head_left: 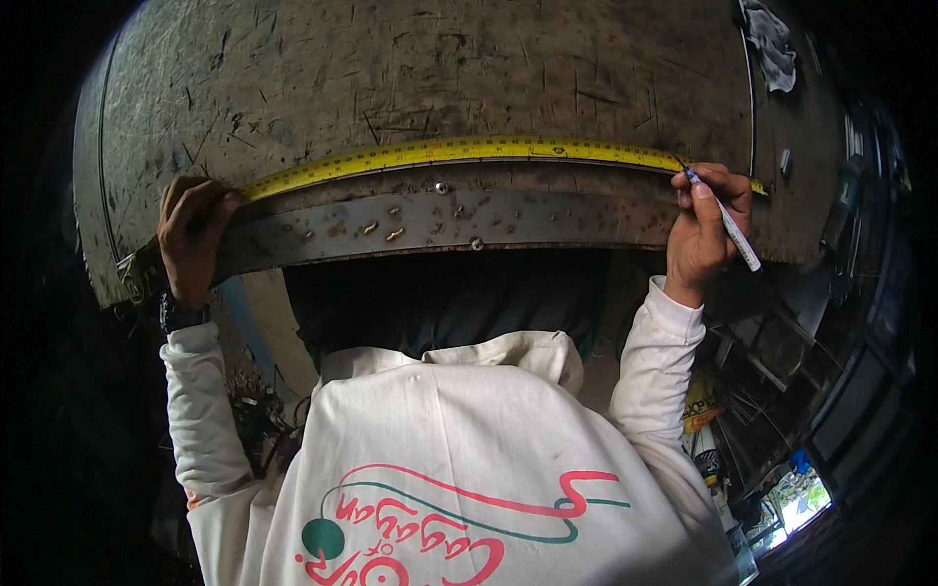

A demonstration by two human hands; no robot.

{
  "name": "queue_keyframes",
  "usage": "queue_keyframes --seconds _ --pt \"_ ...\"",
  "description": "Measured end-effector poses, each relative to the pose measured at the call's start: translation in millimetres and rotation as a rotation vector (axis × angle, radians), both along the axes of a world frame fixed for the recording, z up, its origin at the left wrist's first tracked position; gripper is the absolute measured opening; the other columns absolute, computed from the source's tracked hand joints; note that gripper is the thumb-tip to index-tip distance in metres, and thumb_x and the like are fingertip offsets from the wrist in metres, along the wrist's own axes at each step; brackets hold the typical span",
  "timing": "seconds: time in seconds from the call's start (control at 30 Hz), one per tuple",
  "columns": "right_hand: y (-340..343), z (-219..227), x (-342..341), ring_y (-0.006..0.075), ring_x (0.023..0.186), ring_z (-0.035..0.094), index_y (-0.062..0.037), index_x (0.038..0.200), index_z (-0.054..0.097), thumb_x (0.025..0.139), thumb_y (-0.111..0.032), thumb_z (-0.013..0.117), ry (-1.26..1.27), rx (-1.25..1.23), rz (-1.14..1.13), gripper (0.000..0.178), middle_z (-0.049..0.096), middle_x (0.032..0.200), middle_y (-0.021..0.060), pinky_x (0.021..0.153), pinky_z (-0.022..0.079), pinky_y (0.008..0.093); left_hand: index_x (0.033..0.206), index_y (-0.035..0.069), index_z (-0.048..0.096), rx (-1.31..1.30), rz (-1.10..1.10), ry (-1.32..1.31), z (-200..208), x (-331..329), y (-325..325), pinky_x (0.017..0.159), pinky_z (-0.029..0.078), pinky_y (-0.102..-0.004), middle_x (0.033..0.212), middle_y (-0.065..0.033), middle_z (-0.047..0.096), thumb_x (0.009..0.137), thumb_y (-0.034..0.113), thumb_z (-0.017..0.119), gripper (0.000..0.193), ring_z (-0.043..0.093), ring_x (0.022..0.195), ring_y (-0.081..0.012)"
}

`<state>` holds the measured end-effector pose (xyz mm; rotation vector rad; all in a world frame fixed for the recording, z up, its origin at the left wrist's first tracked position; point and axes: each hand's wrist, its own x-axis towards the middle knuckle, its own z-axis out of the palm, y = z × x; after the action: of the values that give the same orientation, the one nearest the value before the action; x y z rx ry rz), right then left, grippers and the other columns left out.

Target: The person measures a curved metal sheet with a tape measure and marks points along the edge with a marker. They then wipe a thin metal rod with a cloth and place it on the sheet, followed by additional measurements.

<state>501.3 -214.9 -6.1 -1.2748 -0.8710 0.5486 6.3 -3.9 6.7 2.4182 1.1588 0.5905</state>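
Note:
A yellow tape measure blade (459, 149) stretches across the front of a worn workbench (440, 68), bowed by the lens. My left hand (193, 234) is closed at the blade's left end, its fingers curled over it. At the right, my right hand (711, 225) grips a white marker pen (728, 227), whose dark tip points at the blade's edge. The blade runs on a little past this hand. Just nearer to me, a metal strip (528, 220) with rusty spots lies along the bench's front edge, both its ends close to my hands.
A grey rag (772, 44) lies at the far right of the bench, and a small light-coloured piece (786, 161) sits nearer. Beyond the right edge is a teal power tool (842, 205). Metal frames and clutter (772, 352) fill the floor at the lower right.

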Motion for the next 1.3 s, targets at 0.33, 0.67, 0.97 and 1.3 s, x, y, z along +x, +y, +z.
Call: queue_keyframes --seconds 0.33,0.67,0.97,1.3 --pt "6 9 -10 0.0164 0.089 0.066 0.0022 0.108 0.061 0.092 -0.002 0.066 -0.022 -0.063 0.031 0.017 0.066 0.102 0.0123 0.085 0.054 0.0291 0.101 0.001 0.067 0.006 -0.001 0.030 -5 -9 -2 0.087 0.048 -0.0388 0.101 -0.0110 0.063 0.085 0.002 0.078 0.019 0.060 0.098 -0.0280" --pt "33 10 -44 0.0139 0.066 0.064 -0.0016 0.084 0.061 0.076 0.000 0.070 -0.188 -0.048 0.300 0.012 0.067 0.078 0.0102 0.060 0.052 0.0268 0.105 0.000 0.066 -0.060 0.039 0.077 -8 -19 -2 0.090 0.048 -0.0357 0.104 -0.0116 0.061 0.088 0.000 0.074 0.019 0.060 0.101 -0.0269" --pt "34 6 -43 0.0189 0.060 0.065 -0.0042 0.078 0.060 0.069 -0.002 0.071 -0.340 -0.075 0.275 0.014 0.063 0.069 0.0092 0.058 0.054 0.0306 0.108 0.000 0.065 -0.019 0.007 0.106 -5 -20 -4 0.091 0.049 -0.0352 0.107 -0.0114 0.062 0.090 -0.003 0.071 0.019 0.061 0.101 -0.0262" --pt "38 4 -47 0.0203 0.060 0.065 -0.0047 0.077 0.060 0.069 -0.004 0.071 -0.425 -0.055 0.231 0.013 0.062 0.067 0.0086 0.057 0.054 0.0318 0.109 -0.001 0.065 -0.025 -0.021 0.105 -6 -26 0 0.092 0.049 -0.0363 0.109 -0.0120 0.062 0.090 -0.004 0.070 0.021 0.061 0.101 -0.0268"
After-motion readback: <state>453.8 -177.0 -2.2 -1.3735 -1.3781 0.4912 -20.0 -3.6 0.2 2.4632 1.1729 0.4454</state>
